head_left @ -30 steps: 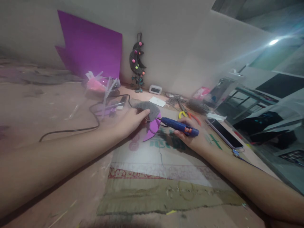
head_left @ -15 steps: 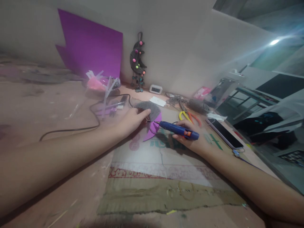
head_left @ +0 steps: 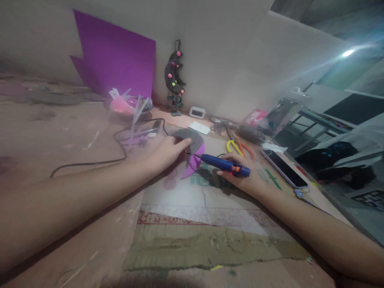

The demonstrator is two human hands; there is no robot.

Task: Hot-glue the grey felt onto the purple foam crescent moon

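Observation:
A crescent moon cutout (head_left: 197, 163), purple at its lower end and wrapped in grey yarn (head_left: 194, 138) over its upper part, is pinched by my left hand (head_left: 173, 151). The fingers close on its inner edge, and the fingertips underneath are hidden. My right hand (head_left: 237, 172) is wrapped round a blue hot glue gun (head_left: 220, 162), whose nozzle meets the purple part just below the yarn. Both hands are over a printed cardboard sheet (head_left: 177, 196). Whether glue is coming out is too small to see.
Pliers (head_left: 235, 147) with yellow and orange handles and a phone (head_left: 283, 168) lie to the right. Behind stand a small white clock (head_left: 197, 112), a finished moon hanging (head_left: 174, 76) and a purple sheet (head_left: 120, 52). A black cord (head_left: 90, 164) crosses the left side, near glue sticks (head_left: 136, 110).
Almost nothing differs. The glue gun's rear end has shifted very slightly to the left, while its nozzle stays at the moon and my left hand keeps its grip.

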